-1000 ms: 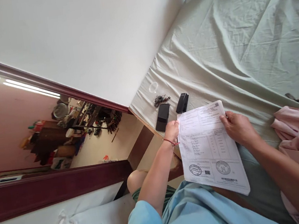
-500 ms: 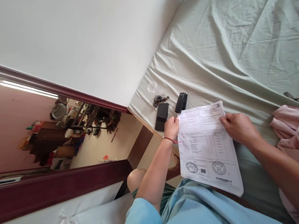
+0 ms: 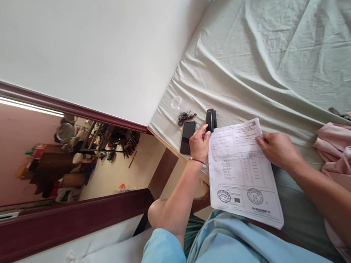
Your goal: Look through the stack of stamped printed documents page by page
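Fingertips (image 3: 206,128) of the left hand (image 3: 199,144) touch the black stapler (image 3: 210,120) on the pale green sheet (image 3: 265,50), not yet closed round it. Right hand (image 3: 276,149) pinches the printed white paper sheets (image 3: 240,170).

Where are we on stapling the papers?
Done: the papers are stacked and squared, and the right hand pins them to the bed sheet. In hand: the left hand touches the black stapler. Left: no staple visible yet.

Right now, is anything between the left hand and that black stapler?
No. The left hand already has its fingertips on the black stapler; the phone lies beside it, not between.
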`<action>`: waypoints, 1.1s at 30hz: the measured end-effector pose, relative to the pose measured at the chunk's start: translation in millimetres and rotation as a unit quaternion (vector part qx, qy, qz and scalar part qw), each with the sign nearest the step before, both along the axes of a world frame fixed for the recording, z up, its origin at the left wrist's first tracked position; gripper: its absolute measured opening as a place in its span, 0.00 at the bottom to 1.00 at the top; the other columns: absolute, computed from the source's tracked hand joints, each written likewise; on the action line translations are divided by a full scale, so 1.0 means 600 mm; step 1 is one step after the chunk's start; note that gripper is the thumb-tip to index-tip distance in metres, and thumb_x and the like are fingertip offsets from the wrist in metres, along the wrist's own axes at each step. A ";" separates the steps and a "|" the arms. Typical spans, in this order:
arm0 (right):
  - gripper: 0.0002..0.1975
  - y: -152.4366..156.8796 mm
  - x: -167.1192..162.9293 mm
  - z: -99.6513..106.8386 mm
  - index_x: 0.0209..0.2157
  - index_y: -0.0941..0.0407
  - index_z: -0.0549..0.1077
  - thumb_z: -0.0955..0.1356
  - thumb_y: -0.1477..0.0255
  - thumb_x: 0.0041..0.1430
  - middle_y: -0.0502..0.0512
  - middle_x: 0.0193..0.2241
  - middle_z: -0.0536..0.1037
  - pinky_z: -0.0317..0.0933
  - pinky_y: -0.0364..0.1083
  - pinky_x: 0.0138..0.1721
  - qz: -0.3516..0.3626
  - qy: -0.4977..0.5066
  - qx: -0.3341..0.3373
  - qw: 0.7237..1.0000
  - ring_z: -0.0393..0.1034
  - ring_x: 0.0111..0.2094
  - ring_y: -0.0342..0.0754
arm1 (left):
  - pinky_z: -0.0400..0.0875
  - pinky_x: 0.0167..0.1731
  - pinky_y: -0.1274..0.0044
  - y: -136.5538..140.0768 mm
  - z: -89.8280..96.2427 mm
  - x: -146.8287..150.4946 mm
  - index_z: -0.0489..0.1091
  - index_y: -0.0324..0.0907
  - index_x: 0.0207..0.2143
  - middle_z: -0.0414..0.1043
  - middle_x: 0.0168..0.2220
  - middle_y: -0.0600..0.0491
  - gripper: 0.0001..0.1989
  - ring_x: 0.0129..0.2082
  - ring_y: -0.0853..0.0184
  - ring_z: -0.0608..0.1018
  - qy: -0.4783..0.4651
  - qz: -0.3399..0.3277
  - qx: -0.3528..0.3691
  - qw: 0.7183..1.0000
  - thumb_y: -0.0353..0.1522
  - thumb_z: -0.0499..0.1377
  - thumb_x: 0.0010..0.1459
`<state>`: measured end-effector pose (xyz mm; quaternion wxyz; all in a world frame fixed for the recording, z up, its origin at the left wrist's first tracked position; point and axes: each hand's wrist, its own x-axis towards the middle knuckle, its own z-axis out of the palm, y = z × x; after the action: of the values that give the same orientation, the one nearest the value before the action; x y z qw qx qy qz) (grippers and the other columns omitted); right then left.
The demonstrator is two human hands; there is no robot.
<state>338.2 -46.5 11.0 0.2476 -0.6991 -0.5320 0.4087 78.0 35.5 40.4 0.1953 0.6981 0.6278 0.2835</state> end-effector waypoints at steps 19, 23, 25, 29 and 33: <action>0.17 0.001 0.003 0.015 0.24 0.53 0.67 0.60 0.65 0.68 0.58 0.25 0.76 0.52 0.48 0.32 0.012 -0.026 -0.035 0.999 0.67 0.29 0.51 | 0.71 0.61 0.64 -0.004 -0.001 0.011 0.81 0.44 0.54 0.83 0.48 0.43 0.17 0.50 0.57 0.81 0.039 0.020 0.033 0.998 0.28 0.61 0.64; 0.18 0.001 0.004 0.016 0.23 0.53 0.66 0.61 0.65 0.68 0.58 0.25 0.77 0.51 0.47 0.31 0.011 -0.023 -0.031 0.999 0.68 0.29 0.51 | 0.60 0.72 0.63 -0.010 -0.005 0.001 0.75 0.45 0.62 0.76 0.63 0.47 0.29 0.66 0.60 0.73 0.079 -0.058 0.080 0.992 0.21 0.50 0.64; 0.18 0.001 0.005 0.017 0.23 0.53 0.66 0.61 0.66 0.68 0.57 0.25 0.76 0.52 0.47 0.31 0.014 -0.024 -0.036 0.999 0.68 0.29 0.51 | 0.60 0.73 0.64 -0.012 -0.011 -0.002 0.75 0.47 0.62 0.75 0.64 0.50 0.31 0.69 0.63 0.71 0.078 -0.093 0.071 0.990 0.20 0.48 0.62; 0.18 0.000 0.006 0.016 0.22 0.52 0.66 0.61 0.66 0.68 0.56 0.24 0.75 0.52 0.47 0.32 0.014 -0.026 -0.040 0.999 0.67 0.29 0.51 | 0.58 0.73 0.61 -0.014 -0.021 -0.004 0.76 0.49 0.61 0.74 0.65 0.52 0.34 0.69 0.63 0.72 0.091 -0.101 0.048 0.990 0.18 0.48 0.60; 0.19 -0.001 0.005 0.011 0.22 0.52 0.64 0.61 0.65 0.68 0.55 0.23 0.73 0.52 0.48 0.31 0.002 -0.016 -0.036 0.999 0.65 0.27 0.50 | 0.55 0.74 0.59 -0.014 -0.021 0.000 0.76 0.50 0.61 0.74 0.65 0.51 0.34 0.69 0.63 0.72 0.111 -0.099 0.048 0.988 0.17 0.49 0.60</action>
<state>341.2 -46.9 17.3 0.2130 -0.7130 -0.5225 0.4163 77.8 26.8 28.1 0.1171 0.7925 0.5592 0.2135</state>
